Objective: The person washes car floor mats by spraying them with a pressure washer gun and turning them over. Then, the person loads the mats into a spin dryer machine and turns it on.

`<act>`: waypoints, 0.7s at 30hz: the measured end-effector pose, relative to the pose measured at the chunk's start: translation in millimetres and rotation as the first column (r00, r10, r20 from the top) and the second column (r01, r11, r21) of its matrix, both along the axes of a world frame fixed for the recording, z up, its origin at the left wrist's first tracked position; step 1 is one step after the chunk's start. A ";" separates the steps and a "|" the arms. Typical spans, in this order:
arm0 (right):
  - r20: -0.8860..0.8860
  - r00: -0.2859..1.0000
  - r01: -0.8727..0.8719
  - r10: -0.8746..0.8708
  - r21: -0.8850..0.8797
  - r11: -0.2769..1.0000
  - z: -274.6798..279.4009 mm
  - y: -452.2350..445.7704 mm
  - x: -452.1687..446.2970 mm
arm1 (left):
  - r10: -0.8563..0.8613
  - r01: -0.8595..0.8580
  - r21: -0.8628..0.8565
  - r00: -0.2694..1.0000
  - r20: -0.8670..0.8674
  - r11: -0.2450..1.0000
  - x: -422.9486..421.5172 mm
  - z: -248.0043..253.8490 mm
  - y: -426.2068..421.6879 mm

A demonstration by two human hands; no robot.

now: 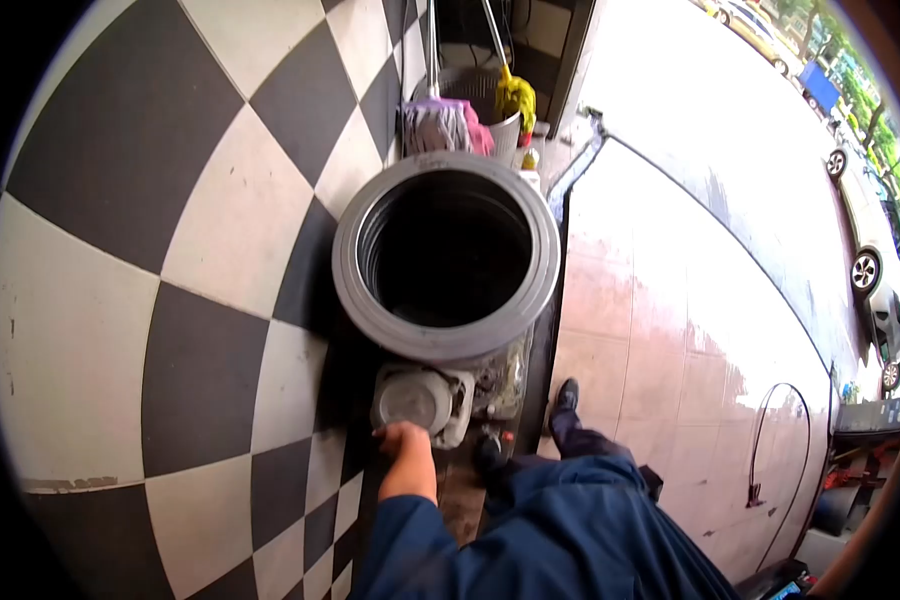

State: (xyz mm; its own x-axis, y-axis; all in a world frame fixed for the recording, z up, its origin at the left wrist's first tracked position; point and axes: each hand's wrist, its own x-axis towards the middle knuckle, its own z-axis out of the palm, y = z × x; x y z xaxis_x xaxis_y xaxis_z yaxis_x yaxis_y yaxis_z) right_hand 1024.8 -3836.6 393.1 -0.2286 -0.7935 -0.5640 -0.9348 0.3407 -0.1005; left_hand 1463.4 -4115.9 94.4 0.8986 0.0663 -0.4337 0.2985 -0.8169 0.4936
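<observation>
My left hand [404, 438] is at the near edge of a round grey disc-like piece [413, 401]. Its fingers look curled, and what they grip, if anything, is hidden. The disc sits on a dirty whitish squarish base [459, 412] on the floor. Just beyond stands a large round drum [445, 345] with a wide grey rim, its dark, ribbed inside facing me. A blurred skin-coloured strip shows at the lower right edge, perhaps my right arm; no right hand can be made out there.
A black-and-white checkered wall [210, 380] runs along the left. Behind the drum are a mop [436, 130], a grey basket [460, 82] and a yellow cloth [515, 97]. A thin dark loop [808, 430] lies on the tiled floor [660, 370] at right. Parked cars [867, 230] are outside.
</observation>
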 end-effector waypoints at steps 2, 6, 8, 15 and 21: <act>0.007 0.999 0.047 -0.047 -0.030 0.998 33.0 -5.0 4.5 | -0.007 -0.016 0.158 0.990 0.141 0.987 73.4 2.3 78.7; -0.071 0.995 0.045 -0.068 -0.288 0.957 151.8 -32.4 13.7 | 0.013 -0.028 0.172 0.996 0.083 0.985 18.5 17.3 30.5; -0.093 0.994 0.014 -0.065 -0.463 0.886 220.1 -50.2 29.9 | -0.007 0.001 0.280 1.000 0.018 0.960 19.7 53.0 38.1; 0.016 0.999 0.002 0.033 -0.928 0.372 343.1 -94.7 135.5 | -0.008 -0.001 0.128 0.998 0.068 0.992 26.8 27.0 43.2; 0.306 0.688 0.267 0.658 -0.950 0.163 271.2 -137.5 227.9 | -0.047 0.047 0.155 0.999 -0.004 0.987 32.3 24.0 45.1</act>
State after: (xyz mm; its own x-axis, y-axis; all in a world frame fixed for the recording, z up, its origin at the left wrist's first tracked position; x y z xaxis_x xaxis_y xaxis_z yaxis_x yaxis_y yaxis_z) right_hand 1252.7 -3974.0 664.3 0.0115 -0.6946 0.7193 -0.4846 -0.6331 -0.6036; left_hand 1495.7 -4070.7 118.4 0.9022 0.0906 -0.4218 0.2581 -0.8967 0.3596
